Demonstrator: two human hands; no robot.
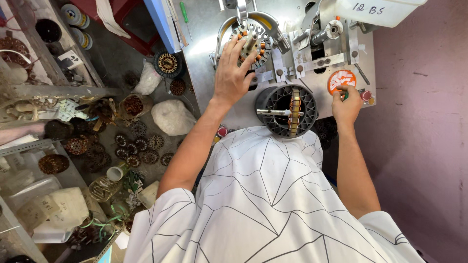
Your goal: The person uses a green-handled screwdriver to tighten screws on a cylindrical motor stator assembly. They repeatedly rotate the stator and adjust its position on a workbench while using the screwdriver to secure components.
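My left hand (233, 73) rests with spread fingers on a round motor stator with copper windings (257, 45), which sits in a metal clamp ring on the steel machine table (204, 63). My right hand (346, 103) reaches to the table's right side, fingertips on a small green button beside an orange round label (341, 79) and a red button (366, 95). Between my hands stands a black ribbed cylindrical fixture (285, 110) with a metal rod and a stack of laminations inside.
A white plastic box (380, 9) sits at the machine's far right. On the floor to the left lie several wound stators (141, 146), white bags (172, 117), tape rolls (75, 15) and metal shelving (53, 87) with parts. A mauve wall (419, 122) runs along the right.
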